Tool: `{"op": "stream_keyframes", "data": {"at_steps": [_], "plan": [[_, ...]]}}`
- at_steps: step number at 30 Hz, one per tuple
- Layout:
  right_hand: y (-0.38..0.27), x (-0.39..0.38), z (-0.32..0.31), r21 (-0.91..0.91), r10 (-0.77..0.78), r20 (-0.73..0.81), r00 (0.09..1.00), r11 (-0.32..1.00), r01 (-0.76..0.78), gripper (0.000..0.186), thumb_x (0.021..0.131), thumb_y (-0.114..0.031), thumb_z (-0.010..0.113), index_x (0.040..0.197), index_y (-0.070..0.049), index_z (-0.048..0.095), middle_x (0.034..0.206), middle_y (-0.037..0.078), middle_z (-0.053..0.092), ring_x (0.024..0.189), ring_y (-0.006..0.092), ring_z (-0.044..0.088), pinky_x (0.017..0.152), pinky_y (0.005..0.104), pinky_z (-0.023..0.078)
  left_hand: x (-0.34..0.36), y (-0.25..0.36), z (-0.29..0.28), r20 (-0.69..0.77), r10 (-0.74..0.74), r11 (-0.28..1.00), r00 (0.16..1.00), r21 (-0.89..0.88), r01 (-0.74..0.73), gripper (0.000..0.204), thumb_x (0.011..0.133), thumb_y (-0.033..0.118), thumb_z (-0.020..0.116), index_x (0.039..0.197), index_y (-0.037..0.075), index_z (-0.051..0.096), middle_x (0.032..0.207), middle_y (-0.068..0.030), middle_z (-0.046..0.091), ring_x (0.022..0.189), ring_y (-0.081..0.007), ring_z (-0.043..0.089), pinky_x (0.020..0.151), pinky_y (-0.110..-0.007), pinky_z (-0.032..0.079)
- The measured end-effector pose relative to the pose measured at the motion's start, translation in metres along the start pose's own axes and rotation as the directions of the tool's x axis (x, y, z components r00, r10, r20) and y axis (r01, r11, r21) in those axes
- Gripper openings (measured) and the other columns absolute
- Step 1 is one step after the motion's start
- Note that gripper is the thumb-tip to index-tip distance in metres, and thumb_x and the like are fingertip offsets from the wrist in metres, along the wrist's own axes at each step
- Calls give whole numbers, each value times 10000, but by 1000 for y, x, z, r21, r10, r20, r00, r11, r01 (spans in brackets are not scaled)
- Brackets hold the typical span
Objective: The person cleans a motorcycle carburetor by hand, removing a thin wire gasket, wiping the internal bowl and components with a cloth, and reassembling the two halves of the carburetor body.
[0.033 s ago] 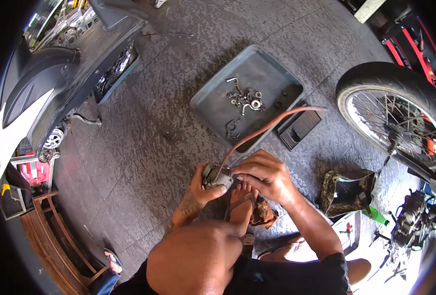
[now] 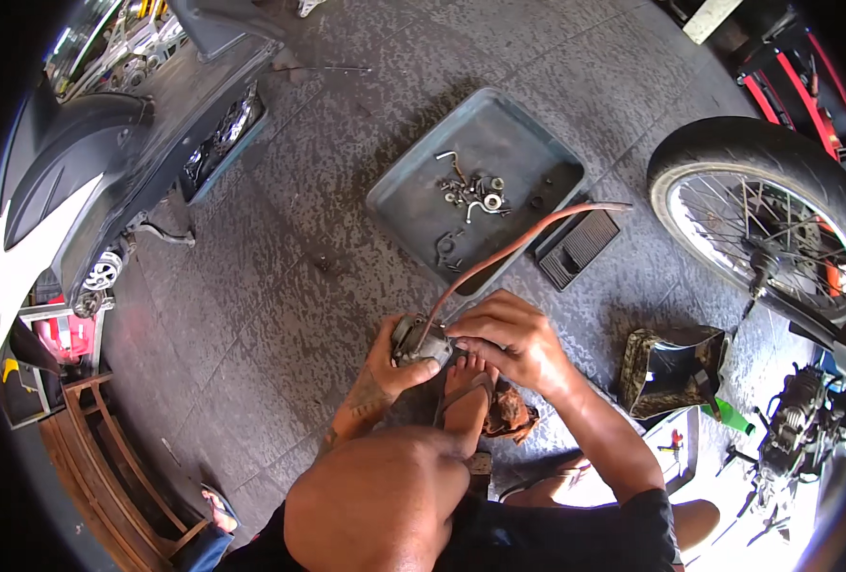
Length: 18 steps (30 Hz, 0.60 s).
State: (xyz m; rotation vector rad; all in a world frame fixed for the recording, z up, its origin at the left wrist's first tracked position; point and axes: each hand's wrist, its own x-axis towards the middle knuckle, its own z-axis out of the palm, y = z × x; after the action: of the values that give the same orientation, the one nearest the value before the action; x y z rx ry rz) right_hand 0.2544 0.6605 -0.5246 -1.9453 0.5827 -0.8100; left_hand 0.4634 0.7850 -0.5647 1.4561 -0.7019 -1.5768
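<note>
A small grey metal part that looks like a carburetor (image 2: 432,347) is gripped in my left hand (image 2: 385,370), thumb across its near side and fingers around its left. From its top a reddish-brown hose (image 2: 507,252) runs up and right, over the edge of the tray. My right hand (image 2: 513,345) is closed at the right side of the carburetor, thumb and fingertips pinched together against it. Whatever small piece sits between those fingertips is hidden. Both hands are just above my sandalled foot (image 2: 467,386).
Ahead lies a grey tray (image 2: 499,124) with several small metal parts (image 2: 480,195). Beside it is a black ridged plate (image 2: 580,250). A spoked wheel (image 2: 690,195), a dirty open container (image 2: 632,381) and an engine (image 2: 799,419) stand right. A wooden bench (image 2: 80,448) is left; a rag (image 2: 510,415) lies by my foot.
</note>
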Motion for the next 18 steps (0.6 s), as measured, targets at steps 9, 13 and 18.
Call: {"op": "stream_keyframes", "data": {"at_steps": [9, 13, 18], "plan": [[-15, -23, -18, -4, 8, 25, 1000, 1000, -7, 228, 762, -118, 789, 977, -66, 737, 920, 82, 694, 882, 266, 660, 761, 385, 533, -11, 17, 16, 84, -61, 993, 995, 102, 52, 850, 678, 266, 812, 1385, 14, 411, 1232, -123, 543, 1149, -221, 522, 1019, -395, 408], [-30, -35, -31, -41, 37, -5, 999, 998, -37, 236, 765, -126, 792, 983, -66, 727, 928, 76, 689, 882, 268, 661, 760, 384, 535, -10, 32, 33, 176, -86, 992, 981, 102, 69, 867, 679, 276, 808, 1391, 4, 396, 1250, -130, 537, 1179, -224, 514, 1032, -406, 401], [-34, -57, -39, -57, -43, -106, 993, 998, 37, 210, 770, -123, 788, 955, -58, 714, 918, 73, 682, 876, 269, 661, 761, 387, 535, -11, 45, 53, 227, -90, 987, 970, 151, 57, 851, 695, 257, 789, 1388, -18, 378, 1250, -133, 539, 1176, -225, 516, 1043, -409, 393]]}}
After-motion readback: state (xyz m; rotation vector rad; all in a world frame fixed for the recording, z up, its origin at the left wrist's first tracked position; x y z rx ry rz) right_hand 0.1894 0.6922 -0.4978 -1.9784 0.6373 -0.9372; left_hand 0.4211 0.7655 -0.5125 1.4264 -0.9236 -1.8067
